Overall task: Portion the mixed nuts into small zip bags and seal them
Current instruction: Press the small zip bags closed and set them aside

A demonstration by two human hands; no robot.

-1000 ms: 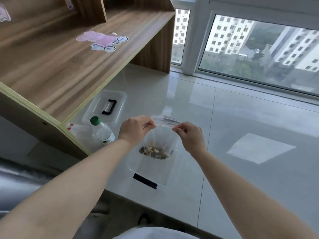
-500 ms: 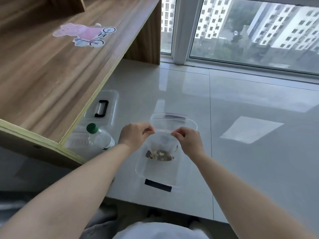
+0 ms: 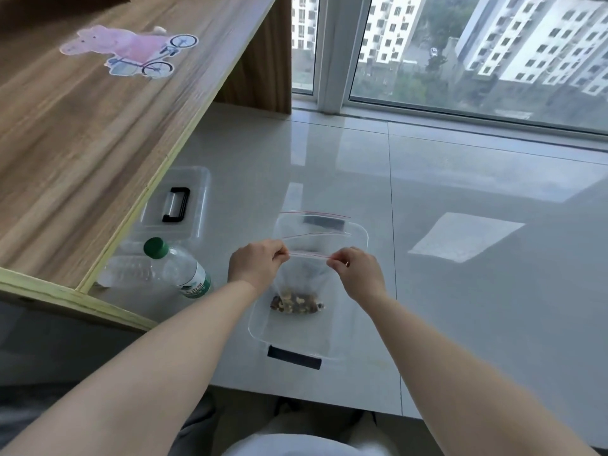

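Thumb and curled fingers of the left hand pinch the left end of the red zip line, and the right hand pinches the right end the same way. Between them hangs the small clear plastic zip bag, its top edge pulled taut and level. A little heap of brown and tan mixed nuts sits in the bag's bottom. The bag hangs above a clear rectangular plastic tub with black handles, which rests on the glossy white tiled ledge close to its near edge. More clear zip bags with red lines lie at the tub's far end. To the left, under the edge of the wooden desk, a clear water bottle with a green cap lies tilted, just beside a clear lid with a black handle. A pink pig-on-bicycle sticker decorates the desktop.
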